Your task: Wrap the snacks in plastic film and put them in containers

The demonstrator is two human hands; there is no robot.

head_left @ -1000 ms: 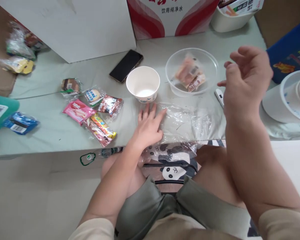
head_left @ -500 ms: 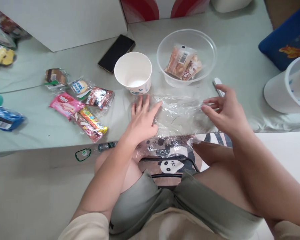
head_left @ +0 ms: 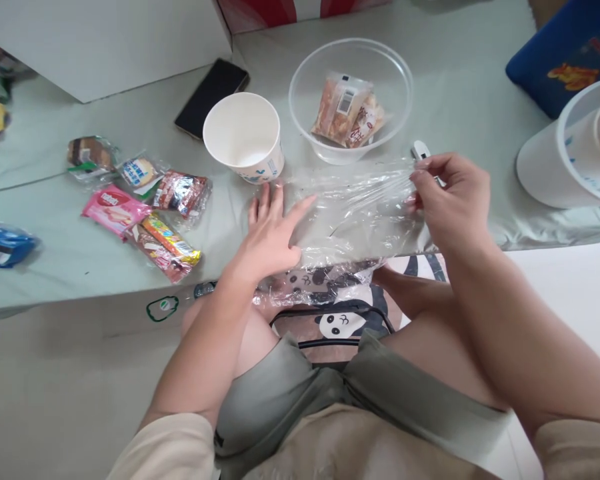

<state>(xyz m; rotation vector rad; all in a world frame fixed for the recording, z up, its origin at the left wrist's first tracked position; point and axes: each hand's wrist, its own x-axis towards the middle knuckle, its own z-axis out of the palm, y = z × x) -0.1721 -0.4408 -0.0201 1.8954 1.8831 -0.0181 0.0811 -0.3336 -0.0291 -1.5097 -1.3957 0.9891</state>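
Observation:
A clear plastic bag [head_left: 350, 213] lies flat and wrinkled on the table, its near part hanging over the front edge. My left hand [head_left: 270, 233] rests palm down on the bag's left side, fingers spread. With thumb and fingertips, my right hand [head_left: 453, 197] pinches the bag's right end, and creases fan out from the grip. Just behind the left hand stands a white paper cup [head_left: 243, 137]. Beyond the bag sits a clear plastic bowl [head_left: 300, 127] with wrapped snacks [head_left: 343, 110] inside. The white end of a small tool [head_left: 420, 150] shows beside my right fingers.
Several packaged snacks [head_left: 115, 210] lie on the left, with a blue packet [head_left: 5, 243] farther out. A black phone [head_left: 213, 97] lies behind the cup, near a large white box [head_left: 115, 40]. On the right are a white bucket [head_left: 547, 163] holding cups and a blue case [head_left: 560, 67].
My right hand has closed on the bag's right end and drawn it up and taut. My left hand keeps its place on the bag. The view has shifted slightly.

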